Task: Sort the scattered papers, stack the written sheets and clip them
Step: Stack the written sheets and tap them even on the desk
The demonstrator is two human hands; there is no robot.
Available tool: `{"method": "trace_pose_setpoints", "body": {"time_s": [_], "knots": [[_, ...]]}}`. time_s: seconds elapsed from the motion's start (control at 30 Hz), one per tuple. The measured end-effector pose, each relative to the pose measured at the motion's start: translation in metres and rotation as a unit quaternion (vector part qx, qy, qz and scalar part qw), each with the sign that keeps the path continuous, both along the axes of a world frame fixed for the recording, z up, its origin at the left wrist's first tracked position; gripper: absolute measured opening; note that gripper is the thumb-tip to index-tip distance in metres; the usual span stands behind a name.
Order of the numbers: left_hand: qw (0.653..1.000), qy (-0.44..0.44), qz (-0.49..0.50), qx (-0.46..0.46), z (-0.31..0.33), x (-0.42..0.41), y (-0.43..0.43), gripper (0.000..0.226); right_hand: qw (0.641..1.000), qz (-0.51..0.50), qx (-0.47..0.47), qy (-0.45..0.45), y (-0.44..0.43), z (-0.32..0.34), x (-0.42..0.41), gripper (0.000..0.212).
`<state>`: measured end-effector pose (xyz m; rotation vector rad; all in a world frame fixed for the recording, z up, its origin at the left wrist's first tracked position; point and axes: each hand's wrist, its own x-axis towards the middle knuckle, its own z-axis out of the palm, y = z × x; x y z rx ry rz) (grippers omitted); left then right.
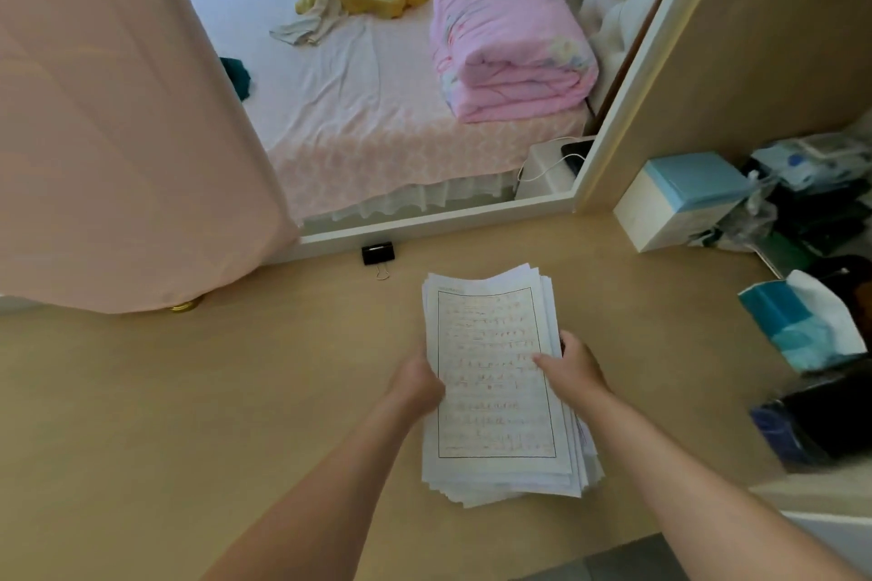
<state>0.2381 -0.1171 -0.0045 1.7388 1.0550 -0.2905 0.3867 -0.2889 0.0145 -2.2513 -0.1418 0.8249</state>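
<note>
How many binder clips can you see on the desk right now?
1. The black binder clip lies on the desk by the white frame, beyond the paper stack. More may hide under that stack.

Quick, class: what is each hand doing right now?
Left hand: grips the left edge of the paper stack.
Right hand: grips the stack's right edge, thumb on top.

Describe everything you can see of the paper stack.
The paper stack is a thick pile of white sheets with uneven, fanned edges, seemingly resting on the tan desk. Its top sheet has a ruled frame filled with rows of faint reddish handwriting. The left hand grips its left edge, the right hand its right edge, thumb on top. No clip holds it; the black binder clip lies apart, beyond its far end.
</note>
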Motion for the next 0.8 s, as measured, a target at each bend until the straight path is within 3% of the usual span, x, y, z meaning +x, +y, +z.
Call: {"method": "trace_pose_setpoints", "body": {"time_s": [0.1, 0.17, 0.3, 0.5, 0.67, 0.8], "knots": [[0.995, 0.070, 0.015, 0.065, -0.024, -0.003, -0.007, 0.041, 0.989, 0.055, -0.137, 0.014, -0.011, -0.030, 0.010, 0.055], [0.995, 0.062, 0.044, 0.058, -0.034, -0.002, -0.011, 0.045, 0.984, 0.046, -0.172, 0.026, -0.016, -0.042, 0.012, 0.062], [0.995, 0.040, 0.085, 0.021, -0.040, -0.001, -0.012, 0.045, 0.994, 0.024, -0.099, 0.029, -0.015, -0.032, 0.000, 0.047], [0.981, 0.112, 0.116, 0.104, -0.039, -0.046, 0.021, 0.059, 0.996, 0.054, -0.012, 0.075, 0.022, -0.023, -0.058, 0.043], [0.969, 0.183, 0.120, 0.112, -0.035, -0.125, 0.073, 0.079, 0.984, 0.138, -0.004, 0.114, 0.082, -0.033, -0.123, 0.047], [0.969, 0.199, 0.108, 0.098, -0.029, -0.183, 0.111, 0.081, 0.972, 0.201, -0.022, 0.122, 0.124, -0.064, -0.157, 0.051]]}}
